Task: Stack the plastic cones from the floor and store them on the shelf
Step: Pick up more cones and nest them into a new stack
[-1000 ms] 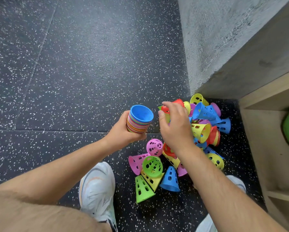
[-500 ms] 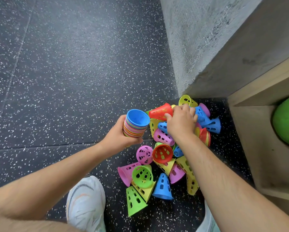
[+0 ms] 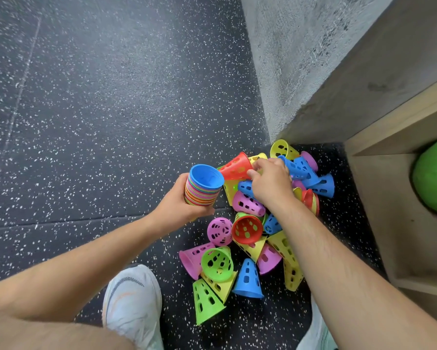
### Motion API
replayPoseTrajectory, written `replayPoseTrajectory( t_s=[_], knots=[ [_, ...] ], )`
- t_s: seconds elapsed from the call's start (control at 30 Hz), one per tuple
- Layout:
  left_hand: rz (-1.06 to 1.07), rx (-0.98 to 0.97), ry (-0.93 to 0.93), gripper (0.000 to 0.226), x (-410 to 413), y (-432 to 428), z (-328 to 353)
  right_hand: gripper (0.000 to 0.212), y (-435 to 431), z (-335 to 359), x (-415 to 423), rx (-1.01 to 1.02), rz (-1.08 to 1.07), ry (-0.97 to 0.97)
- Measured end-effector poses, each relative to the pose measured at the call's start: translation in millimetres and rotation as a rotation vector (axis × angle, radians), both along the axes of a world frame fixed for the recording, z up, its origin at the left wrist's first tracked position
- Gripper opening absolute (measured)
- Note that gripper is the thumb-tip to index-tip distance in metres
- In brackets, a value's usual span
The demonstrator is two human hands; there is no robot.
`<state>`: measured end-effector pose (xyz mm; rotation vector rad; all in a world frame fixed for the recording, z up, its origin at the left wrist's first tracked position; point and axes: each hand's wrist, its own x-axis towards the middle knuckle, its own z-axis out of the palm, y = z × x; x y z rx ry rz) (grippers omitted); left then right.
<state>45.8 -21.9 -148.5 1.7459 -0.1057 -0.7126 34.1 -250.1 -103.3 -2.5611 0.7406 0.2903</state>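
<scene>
My left hand (image 3: 178, 202) grips a nested stack of cones (image 3: 202, 186), many-coloured rims with a blue cone innermost, its open end up. My right hand (image 3: 270, 181) is over the loose pile of cones (image 3: 247, 238) on the floor and pinches a red cone (image 3: 235, 168) by its narrow end; that cone lies sideways, its wide end pointing toward the stack. Loose pink, green, yellow, blue and red cones with holes are scattered below and right of my hands. The wooden shelf (image 3: 389, 205) stands at the right.
A green ball (image 3: 433, 178) sits inside the shelf compartment. A grey concrete wall (image 3: 301, 59) rises behind the pile. My white shoes (image 3: 132, 304) stand on the black speckled floor (image 3: 98, 109), the left one beside the pile.
My right hand has reached to the far side of the pile and taken hold of the red cone, which now sits beside the stack. The view has shifted slightly.
</scene>
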Motion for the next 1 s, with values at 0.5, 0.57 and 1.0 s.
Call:
replayPoseTrajectory(
  t_s=[0.5,0.57,1.0],
  knots=[
    [0.017,0.002,0.007,0.082,6,4,-3,0.003,26,37,-6,-0.016,0.493,-0.528],
    [0.023,-0.002,-0.007,0.080,6,4,-1,0.002,35,37,-10,-0.077,0.584,-0.510],
    [0.031,0.024,-0.047,0.077,-1,11,-4,0.036,50,40,-28,0.102,0.428,-0.599]
  ],
)
